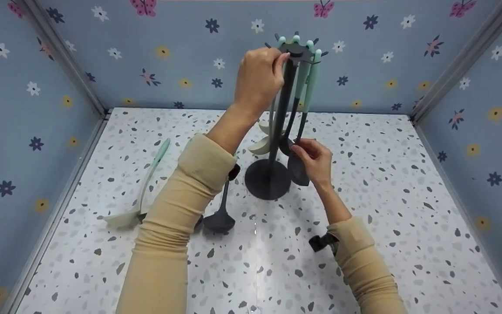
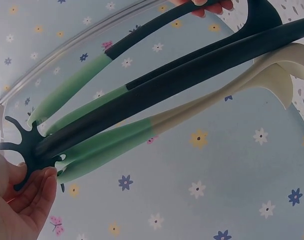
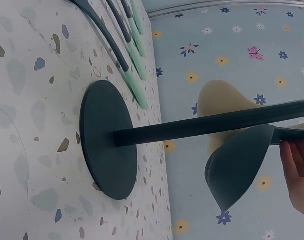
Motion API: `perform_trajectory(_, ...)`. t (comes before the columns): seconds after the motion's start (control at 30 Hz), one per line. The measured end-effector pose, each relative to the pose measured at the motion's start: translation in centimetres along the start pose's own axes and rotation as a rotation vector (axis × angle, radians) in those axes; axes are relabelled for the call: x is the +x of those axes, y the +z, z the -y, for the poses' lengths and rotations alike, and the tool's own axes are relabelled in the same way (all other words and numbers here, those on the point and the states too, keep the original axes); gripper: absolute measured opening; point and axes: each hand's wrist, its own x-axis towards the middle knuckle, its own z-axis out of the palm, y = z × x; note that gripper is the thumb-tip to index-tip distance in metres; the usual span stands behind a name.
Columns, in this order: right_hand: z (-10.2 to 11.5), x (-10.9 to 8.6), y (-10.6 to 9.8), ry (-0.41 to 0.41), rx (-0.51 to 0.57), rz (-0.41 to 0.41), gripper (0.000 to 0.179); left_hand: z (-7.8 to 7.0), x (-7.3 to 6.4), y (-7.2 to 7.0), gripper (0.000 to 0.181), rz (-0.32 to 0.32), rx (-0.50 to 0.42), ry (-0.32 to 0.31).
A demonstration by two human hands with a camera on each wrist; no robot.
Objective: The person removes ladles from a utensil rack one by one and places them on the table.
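My left hand (image 1: 259, 76) pinches the hooked top of a black utensil stand (image 1: 280, 117). In the left wrist view its thumb and fingers (image 2: 41, 195) grip one of the hook arms. Several mint-handled utensils hang from the hooks, among them a cream spoon-like one (image 1: 259, 146). My right hand (image 1: 318, 163) pinches the neck of a hanging black utensil with a broad scooped head (image 3: 236, 167). Its mint handle (image 1: 312, 83) reaches up to a hook on the right side. Another black utensil (image 1: 285, 146) hangs just behind it.
The stand's round base (image 1: 253, 181) is on the speckled tabletop (image 1: 386, 183). To the left lie a cream utensil (image 1: 122, 219) and a black ladle (image 1: 219, 221), with more partly hidden behind my left sleeve. Flowered panels (image 1: 190, 56) enclose the back and sides.
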Motion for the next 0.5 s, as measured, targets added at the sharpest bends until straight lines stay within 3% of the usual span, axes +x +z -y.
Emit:
perform_trajectory(0.23,-1.2,-0.2,-0.2,0.005,0.008,-0.029,0.013,0.1,-0.3,-0.2,0.026,0.023,0.014,-0.044)
perform_trajectory(0.5,0.0,-0.2,-0.3,-0.005,-0.010,-0.046,0.012,0.1,-0.3,-0.1,0.028,-0.002,0.009,0.008)
